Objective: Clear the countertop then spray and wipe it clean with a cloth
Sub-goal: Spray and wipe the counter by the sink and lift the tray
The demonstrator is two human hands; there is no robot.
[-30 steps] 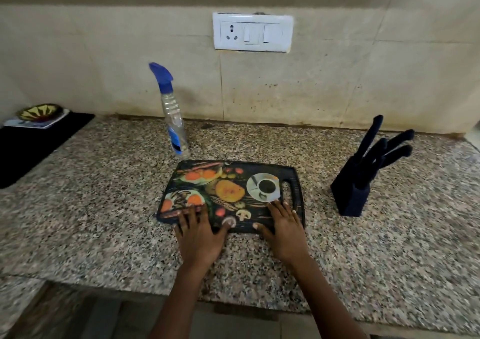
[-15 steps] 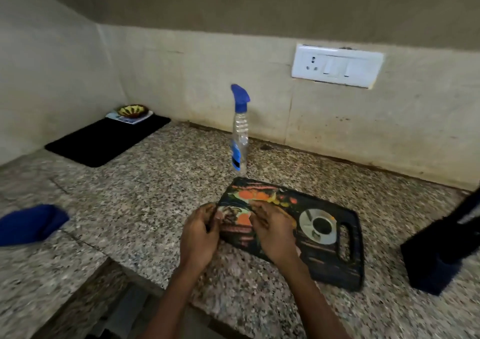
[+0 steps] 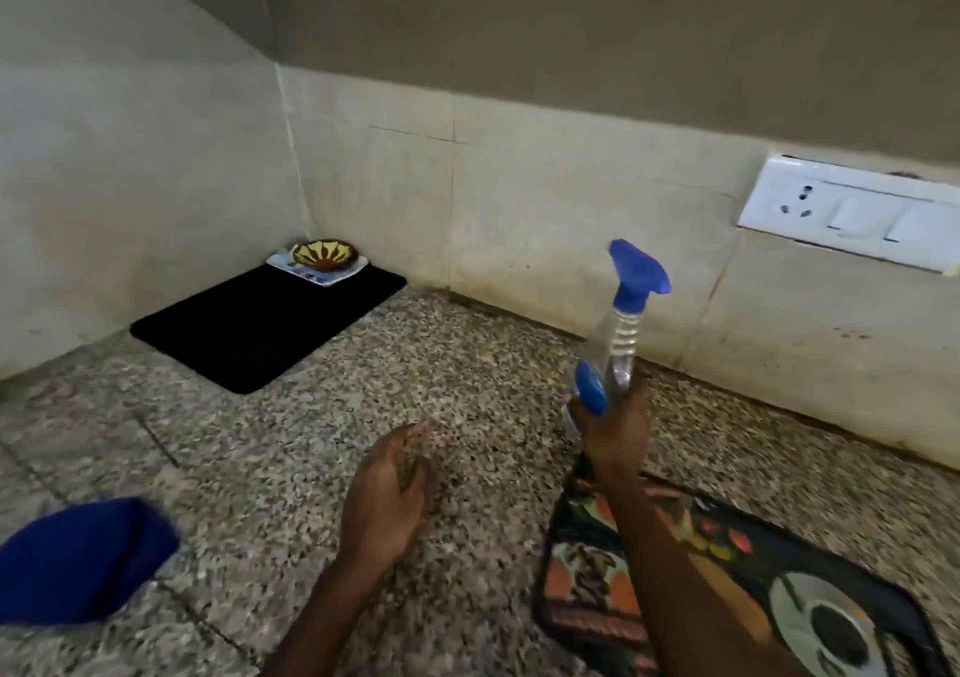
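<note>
My right hand (image 3: 613, 429) grips the lower body of a clear spray bottle (image 3: 621, 336) with a blue nozzle, held upright above the speckled granite countertop (image 3: 311, 416). My left hand (image 3: 389, 494) hovers over the counter left of the bottle, fingers loosely curled, holding nothing. A printed cutting board (image 3: 727, 572) lies flat at the lower right, partly under my right forearm. A blue cloth (image 3: 78, 557) lies on the counter at the lower left.
A black mat (image 3: 260, 328) lies in the far corner with a patterned bowl (image 3: 324, 254) on a white plate (image 3: 332, 275) at its back. A white socket and switch panel (image 3: 852, 214) is on the tiled wall at right.
Both hands left the cutting board. My right hand took hold of the spray bottle and lifted it. The view swung left; the knife block is out of sight.
</note>
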